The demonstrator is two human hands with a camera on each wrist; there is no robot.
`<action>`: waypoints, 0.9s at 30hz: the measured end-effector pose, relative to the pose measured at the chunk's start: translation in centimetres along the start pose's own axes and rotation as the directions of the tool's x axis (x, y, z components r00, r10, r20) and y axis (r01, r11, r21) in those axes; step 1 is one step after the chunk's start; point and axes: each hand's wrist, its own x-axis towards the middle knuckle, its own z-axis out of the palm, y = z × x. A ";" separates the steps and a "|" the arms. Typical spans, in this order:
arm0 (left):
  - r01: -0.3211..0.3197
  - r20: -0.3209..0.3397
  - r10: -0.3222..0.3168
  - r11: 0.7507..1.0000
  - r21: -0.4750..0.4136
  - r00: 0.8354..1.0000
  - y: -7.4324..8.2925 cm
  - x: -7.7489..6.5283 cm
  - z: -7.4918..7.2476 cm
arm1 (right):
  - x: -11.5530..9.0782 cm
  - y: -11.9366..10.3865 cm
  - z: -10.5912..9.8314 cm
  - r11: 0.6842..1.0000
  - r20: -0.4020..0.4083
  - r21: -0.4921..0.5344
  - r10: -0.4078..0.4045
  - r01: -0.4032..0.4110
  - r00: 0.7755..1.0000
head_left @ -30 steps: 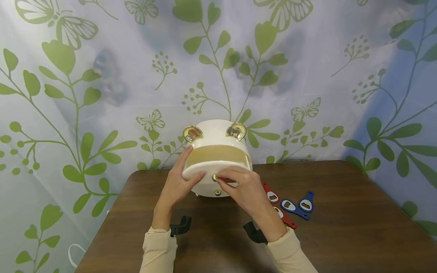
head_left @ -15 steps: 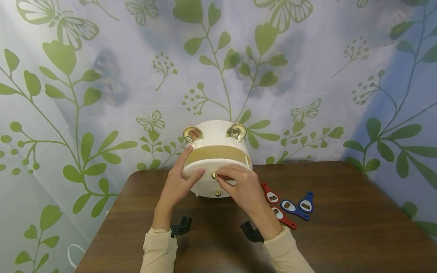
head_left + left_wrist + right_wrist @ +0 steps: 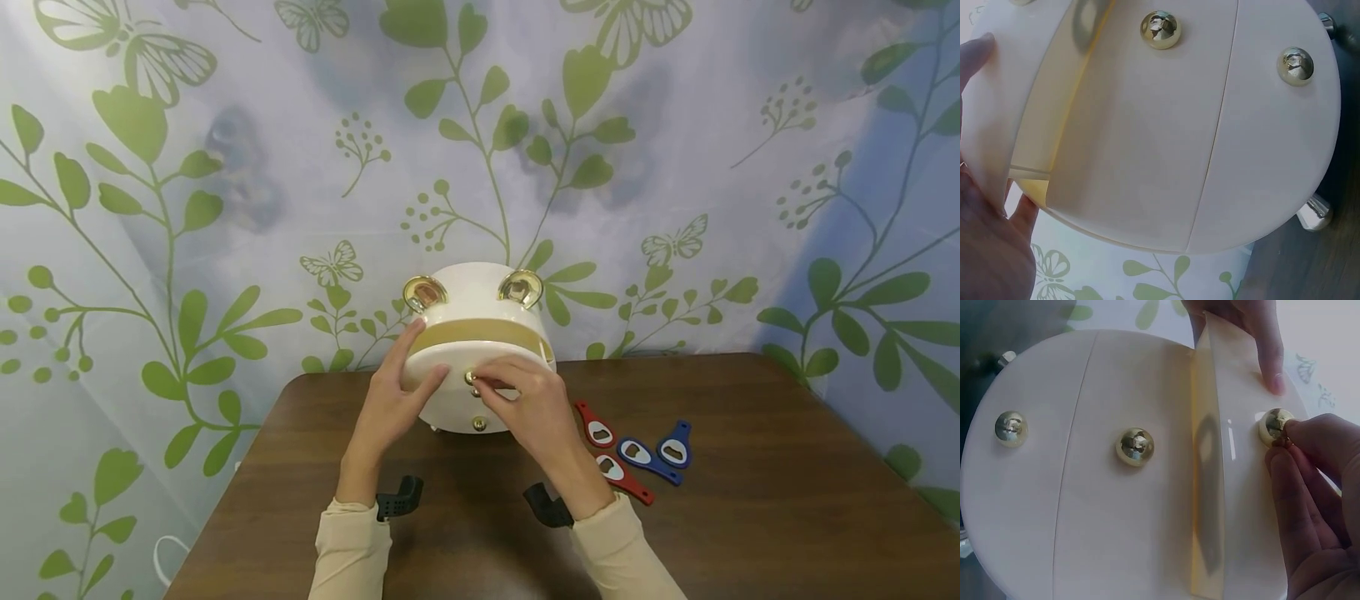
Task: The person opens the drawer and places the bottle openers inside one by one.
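Observation:
A white round-fronted mini drawer cabinet (image 3: 480, 287) stands on the table, with two shiny gold ears and gold knobs. Its top drawer (image 3: 1244, 506) is partly pulled out, leaving a narrow gap below the cabinet's top. At the drawer's right, my right hand (image 3: 528, 404) pinches the gold top knob (image 3: 1274, 427) between thumb and fingers. My left hand (image 3: 390, 404) holds the left side, its thumb on the drawer front and its other fingers along the cabinet's side; part of those fingers is hidden in the wrist views. Below, the middle knob (image 3: 1160, 29) and bottom knob (image 3: 1295, 66) are untouched.
Several bottle openers lie on the wooden table (image 3: 772, 467) right of the cabinet: a red opener (image 3: 597, 428), another red opener (image 3: 626, 479), a blue opener (image 3: 651, 461) and another blue opener (image 3: 674, 445). A patterned cloth (image 3: 480, 167) hangs behind the table.
The top drawer has slid inward, so the gap above its front has narrowed. My right hand has moved with the knob, slightly up and away from me. My left hand stays nearly in place.

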 end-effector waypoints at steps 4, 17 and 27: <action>-0.037 -0.020 0.037 0.999 0.000 0.999 0.0 0.1 -0.1 | 0.3 0.1 0.4 1.000 -0.006 -0.010 0.016 -0.016 1.000; -0.128 -0.034 0.129 0.992 0.018 0.991 -0.5 0.2 0.1 | 0.6 0.8 1.6 0.995 -0.051 0.060 0.082 -0.079 0.995; -0.116 -0.021 0.117 0.993 0.010 0.993 -0.2 0.3 0.0 | 0.8 1.5 2.3 0.991 -0.083 0.079 0.114 -0.107 0.990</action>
